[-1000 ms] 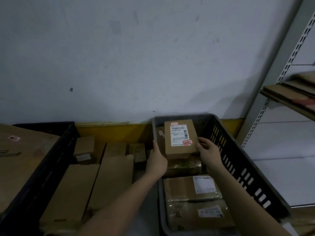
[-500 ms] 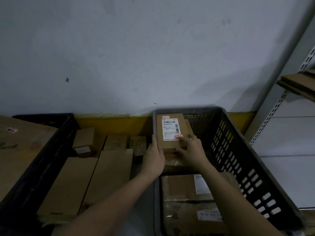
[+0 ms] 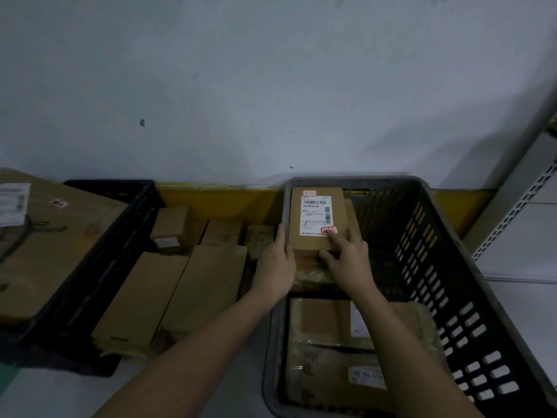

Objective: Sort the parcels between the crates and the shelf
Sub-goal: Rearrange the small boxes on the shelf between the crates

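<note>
A small brown parcel (image 3: 316, 220) with a white barcode label and a red sticker lies on a stack of parcels in the back left corner of the grey crate (image 3: 428, 251). My left hand (image 3: 277, 262) grips the parcel's left edge, thumb along the side, its fingers hidden. My right hand (image 3: 346, 260) rests on the parcel's near right corner, fingers flat on top by the red sticker, thumb against the front edge. More wrapped, labelled parcels (image 3: 325, 342) fill the crate's near half under my right forearm.
A black crate (image 3: 99, 267) on the left holds a large cardboard box (image 3: 45, 242). Several brown boxes (image 3: 208, 285) lie between the two crates. A shelf upright (image 3: 512, 218) stands at the right edge, and the wall runs close behind the crates.
Both hands carried the parcel back and left into the crate's far corner and lowered it onto the stack. My right hand shifted from the parcel's right edge onto its top.
</note>
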Available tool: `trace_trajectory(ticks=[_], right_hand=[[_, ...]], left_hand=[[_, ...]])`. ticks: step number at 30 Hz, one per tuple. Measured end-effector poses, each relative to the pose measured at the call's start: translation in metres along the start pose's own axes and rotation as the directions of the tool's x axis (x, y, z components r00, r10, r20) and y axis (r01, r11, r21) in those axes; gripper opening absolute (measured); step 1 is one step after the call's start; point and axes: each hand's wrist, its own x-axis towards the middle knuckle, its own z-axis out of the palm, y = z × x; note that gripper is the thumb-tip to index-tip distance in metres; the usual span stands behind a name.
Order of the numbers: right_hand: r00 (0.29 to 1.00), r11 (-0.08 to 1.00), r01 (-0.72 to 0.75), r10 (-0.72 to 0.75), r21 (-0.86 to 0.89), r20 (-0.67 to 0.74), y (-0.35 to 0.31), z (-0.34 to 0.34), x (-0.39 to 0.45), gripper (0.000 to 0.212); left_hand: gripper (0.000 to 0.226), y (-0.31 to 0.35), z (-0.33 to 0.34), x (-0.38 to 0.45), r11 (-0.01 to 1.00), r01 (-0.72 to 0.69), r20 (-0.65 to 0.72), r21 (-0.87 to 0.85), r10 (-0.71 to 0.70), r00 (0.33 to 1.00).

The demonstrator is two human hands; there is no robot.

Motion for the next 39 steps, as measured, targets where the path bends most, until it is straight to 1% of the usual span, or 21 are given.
trace_trajectory(ticks=[2, 4, 8, 10, 12, 14, 15, 17, 20, 22, 24, 26, 29, 31, 33, 35, 37, 39], right_hand=[[1.0, 1.0, 0.007, -0.007, 0.003, 0.031, 0.001, -0.001, 0.002, 0.055], [1.0, 0.999, 0.011, -0.012, 0.037, 0.028, 0.002, -0.004, 0.0, 0.054], [0.99, 0.99, 0.009, 0.011, 0.142, -0.143, 0.003, -0.018, -0.018, 0.042], [0.978, 0.986, 0.068, -0.036, 0.151, -0.205, -0.014, -0.031, -0.019, 0.036], [0.962, 0.967, 0.179, -0.135, 0.179, -0.236, -0.046, -0.047, -0.016, 0.033], [0.942, 0.934, 0.281, -0.223, 0.223, -0.252, -0.08, -0.057, -0.017, 0.03], [0.937, 0.921, 0.309, -0.251, 0.238, -0.244, -0.094, -0.057, -0.021, 0.028], [0.939, 0.905, 0.332, -0.29, 0.266, -0.185, -0.118, -0.048, -0.033, 0.027], [0.927, 0.892, 0.359, -0.376, 0.274, 0.012, -0.152, -0.016, -0.056, 0.032], [0.897, 0.888, 0.381, -0.423, 0.256, 0.13, -0.168, 0.013, -0.072, 0.033], [0.866, 0.891, 0.395, -0.442, 0.223, 0.233, -0.179, 0.044, -0.089, 0.033], [0.837, 0.894, 0.409, -0.447, 0.182, 0.316, -0.184, 0.069, -0.103, 0.034], [0.808, 0.909, 0.411, -0.399, 0.071, 0.433, -0.194, 0.099, -0.119, 0.031], [0.808, 0.914, 0.405, -0.361, 0.007, 0.466, -0.2, 0.118, -0.125, 0.033], [0.84, 0.93, 0.358, -0.285, -0.077, 0.461, -0.203, 0.14, -0.129, 0.045], [0.856, 0.936, 0.316, -0.211, -0.156, 0.472, -0.204, 0.16, -0.132, 0.058], [0.85, 0.937, 0.289, -0.156, -0.198, 0.503, -0.203, 0.176, -0.135, 0.066], [0.849, 0.923, 0.304, -0.148, -0.238, 0.508, -0.202, 0.186, -0.141, 0.07]], left_hand=[[0.059, -0.002, 0.002, 0.001, 0.999, 0.002, -0.027, 0.034, -0.001, 1.0], [0.058, -0.002, 0.005, 0.001, 0.997, 0.001, -0.055, 0.081, 0.003, 0.998], [0.047, 0.001, 0.017, -0.014, 0.973, -0.045, -0.104, 0.225, 0.07, 0.992], [0.045, 0.001, 0.012, -0.02, 0.96, -0.088, -0.109, 0.266, 0.121, 0.987], [0.046, 0.004, -0.007, -0.025, 0.97, -0.138, -0.12, 0.201, 0.165, 0.979], [0.046, -0.001, -0.031, -0.033, 0.985, -0.147, -0.146, 0.095, 0.159, 0.976], [0.045, -0.007, -0.042, -0.04, 0.989, -0.133, -0.161, 0.058, 0.141, 0.977], [0.041, -0.031, -0.066, -0.054, 0.995, -0.094, -0.198, 0.029, 0.098, 0.975], [0.029, -0.077, -0.111, -0.07, 0.996, -0.004, -0.289, -0.095, -0.023, 0.957], [0.03, -0.112, -0.144, -0.084, 0.989, 0.091, -0.34, -0.119, -0.127, 0.932], [0.041, -0.152, -0.172, -0.098, 0.975, 0.213, -0.378, -0.06, -0.22, 0.899], [0.048, -0.184, -0.19, -0.11, 0.951, 0.308, -0.386, -0.015, -0.29, 0.876], [0.05, -0.215, -0.205, -0.121, 0.93, 0.367, -0.373, 0.011, -0.336, 0.865], [0.053, -0.23, -0.212, -0.124, 0.923, 0.383, -0.35, 0.029, -0.35, 0.869], [0.059, -0.239, -0.217, -0.126, 0.911, 0.407, -0.322, 0.06, -0.368, 0.872], [0.064, -0.248, -0.22, -0.127, 0.909, 0.411, -0.288, 0.061, -0.379, 0.88], [0.069, -0.254, -0.222, -0.126, 0.907, 0.418, -0.247, 0.05, -0.394, 0.885], [0.07, -0.26, -0.225, -0.123, 0.901, 0.433, -0.221, 0.026, -0.417, 0.882]])
